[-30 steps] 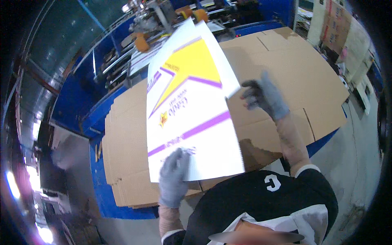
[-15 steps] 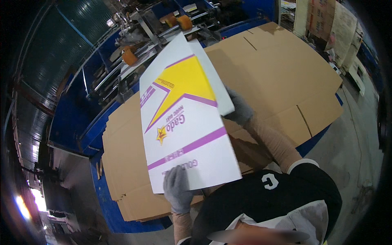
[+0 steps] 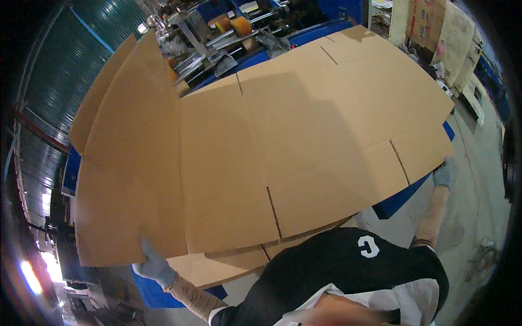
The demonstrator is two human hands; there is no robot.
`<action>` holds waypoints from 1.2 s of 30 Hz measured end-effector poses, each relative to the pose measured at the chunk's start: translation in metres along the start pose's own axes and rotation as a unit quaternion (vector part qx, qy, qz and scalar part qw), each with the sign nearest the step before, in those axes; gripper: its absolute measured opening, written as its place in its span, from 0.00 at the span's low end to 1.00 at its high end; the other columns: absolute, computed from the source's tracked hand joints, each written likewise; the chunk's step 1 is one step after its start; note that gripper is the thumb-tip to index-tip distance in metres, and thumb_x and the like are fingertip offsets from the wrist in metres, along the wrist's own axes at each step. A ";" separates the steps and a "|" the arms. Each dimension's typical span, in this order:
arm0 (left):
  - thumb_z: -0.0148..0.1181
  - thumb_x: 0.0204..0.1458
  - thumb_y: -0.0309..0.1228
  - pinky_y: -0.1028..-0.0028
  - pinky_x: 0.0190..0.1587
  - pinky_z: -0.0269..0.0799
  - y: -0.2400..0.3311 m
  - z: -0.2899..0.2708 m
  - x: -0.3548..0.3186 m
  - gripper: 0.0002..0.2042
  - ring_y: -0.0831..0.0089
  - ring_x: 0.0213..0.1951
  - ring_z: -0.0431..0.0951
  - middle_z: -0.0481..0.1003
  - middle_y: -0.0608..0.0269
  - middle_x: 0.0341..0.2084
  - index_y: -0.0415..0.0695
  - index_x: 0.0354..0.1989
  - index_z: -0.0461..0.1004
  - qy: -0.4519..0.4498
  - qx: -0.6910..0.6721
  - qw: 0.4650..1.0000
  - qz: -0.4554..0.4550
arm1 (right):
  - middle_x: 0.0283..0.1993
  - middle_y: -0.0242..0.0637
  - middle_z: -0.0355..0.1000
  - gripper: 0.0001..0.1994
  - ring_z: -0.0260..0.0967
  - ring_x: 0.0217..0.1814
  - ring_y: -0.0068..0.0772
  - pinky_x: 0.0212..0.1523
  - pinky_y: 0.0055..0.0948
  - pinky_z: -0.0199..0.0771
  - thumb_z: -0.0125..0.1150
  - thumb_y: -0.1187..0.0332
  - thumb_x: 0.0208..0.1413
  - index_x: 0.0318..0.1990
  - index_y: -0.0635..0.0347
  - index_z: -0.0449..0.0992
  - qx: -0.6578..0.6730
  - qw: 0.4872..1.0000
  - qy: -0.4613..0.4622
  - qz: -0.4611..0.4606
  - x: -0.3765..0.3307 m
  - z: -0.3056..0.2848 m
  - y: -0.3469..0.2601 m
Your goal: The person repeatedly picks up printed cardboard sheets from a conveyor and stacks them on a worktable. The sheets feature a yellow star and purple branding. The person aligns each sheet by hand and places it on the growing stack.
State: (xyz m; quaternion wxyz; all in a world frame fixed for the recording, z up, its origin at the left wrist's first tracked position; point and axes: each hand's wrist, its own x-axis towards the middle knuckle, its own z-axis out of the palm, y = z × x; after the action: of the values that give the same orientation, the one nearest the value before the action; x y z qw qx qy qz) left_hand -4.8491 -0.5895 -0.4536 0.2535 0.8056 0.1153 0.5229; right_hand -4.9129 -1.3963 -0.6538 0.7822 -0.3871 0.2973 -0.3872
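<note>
1. Head view: the left hand [image 3: 154,265], in a grey glove, is clamped on the lower left corner of a big brown cardboard sheet [image 3: 261,163].
2. The right hand [image 3: 444,174], gloved too, sits at the sheet's far right edge, fingers tucked under the board; how tight its hold is, I cannot tell.
3. The hands are spread wide apart, one at each end of the sheet.
4. The cardboard sheet is unfolded flat with slots and crease lines, its left panels tilted up toward the camera, and it covers most of the view.
5. Below it lies a stack of more cardboard [image 3: 228,266] on a blue table [image 3: 399,198].
6. Beyond the sheet's top edge, a machine with orange rollers [image 3: 234,24] shows.
7. At right, grey concrete floor [image 3: 478,217].
</note>
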 end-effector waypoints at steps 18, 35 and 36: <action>0.53 0.43 0.20 0.55 0.64 0.54 0.033 0.067 -0.124 0.25 0.52 0.61 0.64 0.66 0.49 0.58 0.40 0.55 0.69 -0.408 0.010 0.882 0.237 | 0.55 0.40 0.71 0.26 0.70 0.55 0.40 0.53 0.35 0.69 0.54 0.76 0.43 0.55 0.57 0.72 -0.448 0.612 -0.424 -0.495 -0.188 0.260 0.044; 0.47 0.47 0.20 0.54 0.63 0.56 0.018 0.096 -0.150 0.23 0.54 0.60 0.65 0.66 0.53 0.58 0.46 0.55 0.68 -0.466 0.064 0.828 0.306 | 0.60 0.36 0.68 0.24 0.66 0.60 0.45 0.62 0.43 0.63 0.54 0.74 0.44 0.52 0.45 0.73 -0.556 0.403 -0.534 -0.494 -0.221 0.247 0.129; 0.47 0.47 0.20 0.54 0.63 0.56 0.015 0.096 -0.151 0.23 0.54 0.60 0.65 0.67 0.53 0.58 0.46 0.55 0.68 -0.458 0.063 0.830 0.312 | 0.60 0.36 0.68 0.24 0.66 0.60 0.45 0.62 0.44 0.63 0.54 0.74 0.44 0.53 0.46 0.73 -0.549 0.410 -0.533 -0.497 -0.222 0.246 0.131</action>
State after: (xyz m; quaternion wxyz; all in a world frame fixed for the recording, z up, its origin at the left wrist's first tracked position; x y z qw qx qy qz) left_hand -4.8282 -0.6981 -0.5954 0.0492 0.9601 -0.2388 0.1372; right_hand -4.7916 -1.0661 -0.5974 0.0744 -0.9420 -0.2744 -0.1783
